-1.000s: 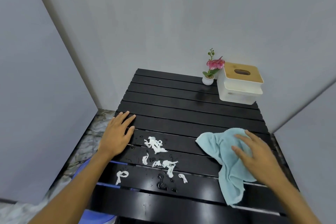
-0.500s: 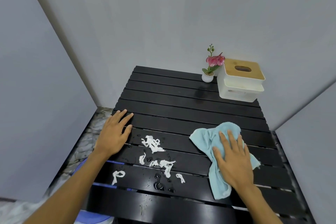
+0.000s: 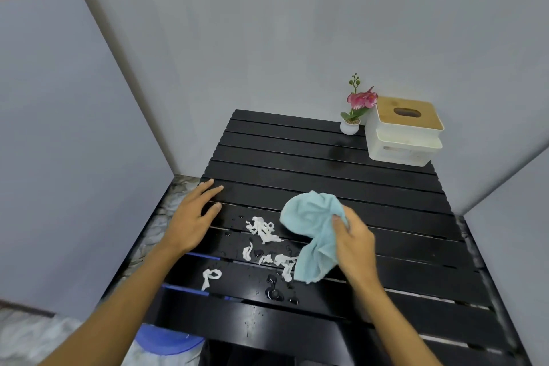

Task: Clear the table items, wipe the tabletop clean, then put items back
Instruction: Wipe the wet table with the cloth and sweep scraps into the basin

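A black slatted table [image 3: 312, 169] fills the middle of the view. My right hand [image 3: 355, 242] grips a light blue cloth [image 3: 312, 226], bunched up and resting on the slats. Left of the cloth lie several white paper scraps [image 3: 263, 229] and dark water drops [image 3: 274, 291]. My left hand [image 3: 193, 218] lies flat on the table's left edge, fingers apart, holding nothing. At the far right corner stand a small white pot with a pink flower [image 3: 355, 111] and a white tissue box with a wooden lid [image 3: 404, 131].
Grey walls close in on the table at the left, back and right. A blue round bin [image 3: 166, 342] shows below the table's near left edge. A marbled floor [image 3: 154, 235] runs along the left side.
My right hand has gone from lying flat on the cloth to gripping it, and has dragged it left toward the paper scraps. My left hand has stayed put.
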